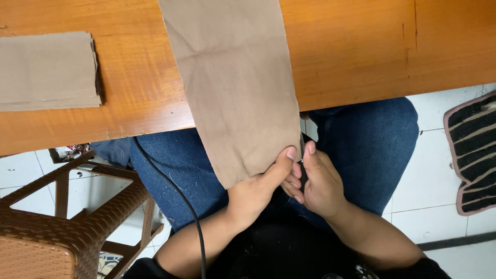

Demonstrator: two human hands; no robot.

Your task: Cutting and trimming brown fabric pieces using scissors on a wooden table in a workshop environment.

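A long strip of tan cloth hangs from the wooden table over its near edge onto my lap. My left hand pinches the strip's lower right corner, thumb on top. Pressed against it, my right hand has its fingers closed at the same corner edge. What the right fingers pinch is too small to make out. Both hands rest above my blue jeans.
A folded stack of the same tan cloth lies on the table at the left. A brown woven plastic stool stands at lower left. A black cable runs across my left thigh. A striped mat lies on the white tiled floor at right.
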